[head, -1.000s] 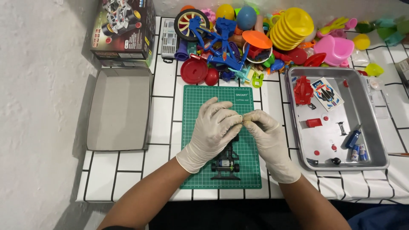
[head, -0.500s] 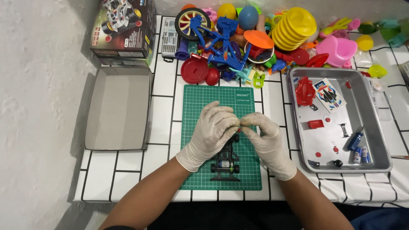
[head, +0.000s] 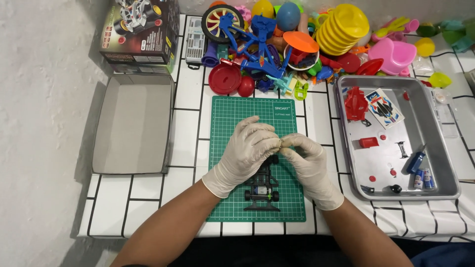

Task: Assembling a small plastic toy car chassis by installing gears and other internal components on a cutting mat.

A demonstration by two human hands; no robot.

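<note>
A white tiled surface (head: 148, 198) is carrying a green cutting mat (head: 232, 113). Over it, the gloved left hand (head: 245, 153) and right hand (head: 309, 165) are meeting fingertip to fingertip, pinching something too small to identify. Below them, a small black car chassis (head: 261, 193) is lying on the mat.

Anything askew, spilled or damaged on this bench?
Nothing stands out. The toys lie in a loose heap at the back, but the mat sits square and the tray parts are contained. Both hands meet over the chassis.
</note>
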